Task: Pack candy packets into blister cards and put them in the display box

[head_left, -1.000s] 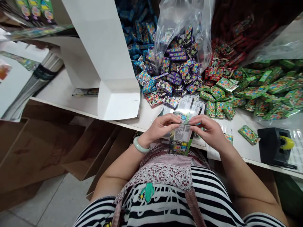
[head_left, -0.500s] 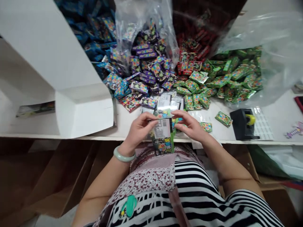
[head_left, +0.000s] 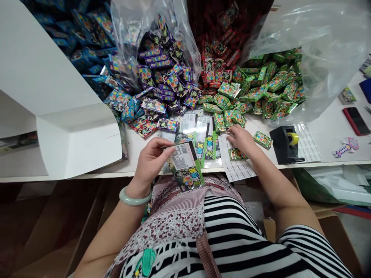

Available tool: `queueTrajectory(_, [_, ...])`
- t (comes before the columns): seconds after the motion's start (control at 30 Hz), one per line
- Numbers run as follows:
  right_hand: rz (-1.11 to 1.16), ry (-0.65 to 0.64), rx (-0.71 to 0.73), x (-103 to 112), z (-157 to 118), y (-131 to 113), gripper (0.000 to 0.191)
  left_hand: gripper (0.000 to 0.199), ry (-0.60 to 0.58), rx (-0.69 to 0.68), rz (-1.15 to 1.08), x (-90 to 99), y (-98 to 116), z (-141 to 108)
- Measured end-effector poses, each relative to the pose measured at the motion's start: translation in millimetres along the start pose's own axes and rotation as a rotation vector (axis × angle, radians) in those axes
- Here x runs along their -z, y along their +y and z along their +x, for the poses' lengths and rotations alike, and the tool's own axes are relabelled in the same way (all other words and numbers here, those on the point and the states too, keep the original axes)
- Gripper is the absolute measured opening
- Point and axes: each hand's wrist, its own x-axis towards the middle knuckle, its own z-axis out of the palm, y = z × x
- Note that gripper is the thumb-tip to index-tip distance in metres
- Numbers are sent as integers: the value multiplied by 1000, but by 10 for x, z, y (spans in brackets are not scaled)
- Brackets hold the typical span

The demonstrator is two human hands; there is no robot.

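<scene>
My left hand pinches the upper left edge of a flat printed pouch, black and green with a barcoded white panel. The pouch hangs tilted over the table's front edge. Bent fingers of my right hand reach down onto a white sheet of round stickers, beside the green candy packets. What those fingertips hold, if anything, is hidden. On the sheet, below that hand, lies a green packet. Several similar pouches lie overlapped on the table between my hands.
Behind are heaps of blue packets, purple packets, red packets and green packets, partly in clear plastic bags. A black tape dispenser stands right, with a phone beyond. An open white box is left.
My right hand has let go of the pouch and moved right, down to the sticker sheet. My left hand keeps the pouch, now tilted and further left. The view has shifted right.
</scene>
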Motion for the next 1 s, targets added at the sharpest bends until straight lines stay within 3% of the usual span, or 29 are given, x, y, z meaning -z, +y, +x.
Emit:
queueTrajectory(0.2, [18, 75, 121, -135, -27, 100, 19, 22, -2, 1, 7, 3, -9, 8])
queueTrajectory(0.43, [107, 62, 119, -125, -93, 34, 21, 20, 24, -6, 13, 27, -51, 3])
queueTrajectory(0.57, [414, 68, 84, -115, -151, 113, 14, 22, 16, 3, 2, 11, -43, 6])
queueTrajectory(0.73, [916, 36, -68, 62, -145, 170, 39, 22, -23, -50, -8, -42, -41, 30])
queueTrajectory(0.83, [946, 1, -12, 356, -150, -135, 36, 17, -59, -121, 26, -86, -41, 33])
queueTrajectory(1.0, [747, -206, 385, 787, -180, -1100, 17, 11, -125, -166, 114, -160, 9, -4])
